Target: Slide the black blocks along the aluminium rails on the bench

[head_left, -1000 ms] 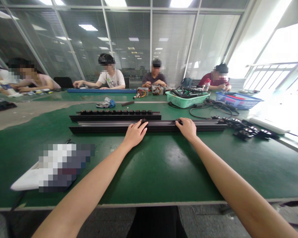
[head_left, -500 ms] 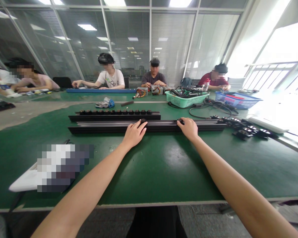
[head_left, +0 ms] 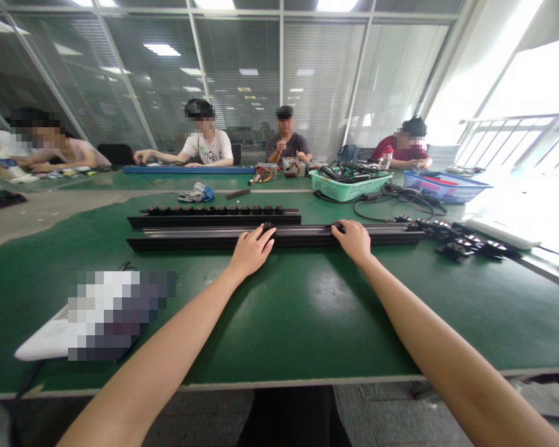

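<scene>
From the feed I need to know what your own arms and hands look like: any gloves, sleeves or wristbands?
The left forearm and right forearm are bare, with no sleeves visible. The left hand and right hand wear no gloves, and neither wrist shows a watch, wristband or cable.

I find two parallel black rails (head_left: 190, 244) on my green workbench (head_left: 335, 323); beyond them, a green cable basket (head_left: 349, 186); to their right, black connectors (head_left: 461, 250).

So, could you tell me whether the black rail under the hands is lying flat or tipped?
Flat: the black rail lies along the green table beneath the left hand and right hand.
</scene>
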`<state>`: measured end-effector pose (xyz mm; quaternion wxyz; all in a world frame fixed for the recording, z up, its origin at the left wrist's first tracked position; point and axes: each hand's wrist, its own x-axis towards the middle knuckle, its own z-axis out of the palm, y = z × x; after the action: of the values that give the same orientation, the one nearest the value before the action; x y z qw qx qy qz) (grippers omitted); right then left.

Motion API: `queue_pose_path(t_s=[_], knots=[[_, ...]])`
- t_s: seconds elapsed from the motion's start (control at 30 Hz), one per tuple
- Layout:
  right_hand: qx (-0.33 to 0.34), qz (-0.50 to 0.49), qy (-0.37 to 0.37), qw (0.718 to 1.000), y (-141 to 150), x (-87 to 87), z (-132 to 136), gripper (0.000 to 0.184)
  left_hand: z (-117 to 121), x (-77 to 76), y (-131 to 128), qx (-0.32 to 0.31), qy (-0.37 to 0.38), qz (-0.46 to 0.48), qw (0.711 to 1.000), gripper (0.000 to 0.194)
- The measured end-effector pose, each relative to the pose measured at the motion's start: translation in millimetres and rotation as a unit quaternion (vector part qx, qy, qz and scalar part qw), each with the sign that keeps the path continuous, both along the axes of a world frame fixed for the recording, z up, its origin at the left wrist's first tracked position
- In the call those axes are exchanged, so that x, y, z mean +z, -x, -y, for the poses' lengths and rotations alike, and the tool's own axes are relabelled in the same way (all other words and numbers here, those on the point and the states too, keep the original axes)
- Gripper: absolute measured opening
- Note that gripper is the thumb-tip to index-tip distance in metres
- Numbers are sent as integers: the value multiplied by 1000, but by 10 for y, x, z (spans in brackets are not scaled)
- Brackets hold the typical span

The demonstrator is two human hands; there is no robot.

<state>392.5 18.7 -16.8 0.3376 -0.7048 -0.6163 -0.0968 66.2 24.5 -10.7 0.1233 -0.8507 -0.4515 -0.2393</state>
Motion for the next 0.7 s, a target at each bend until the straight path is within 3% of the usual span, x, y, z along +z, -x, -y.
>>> queue_pose_path(t_s=[0.7], knots=[[-7,1,-1,1000,-44,-23,-19,36,-7,-7,-3,4,-3,-1,1000,49]])
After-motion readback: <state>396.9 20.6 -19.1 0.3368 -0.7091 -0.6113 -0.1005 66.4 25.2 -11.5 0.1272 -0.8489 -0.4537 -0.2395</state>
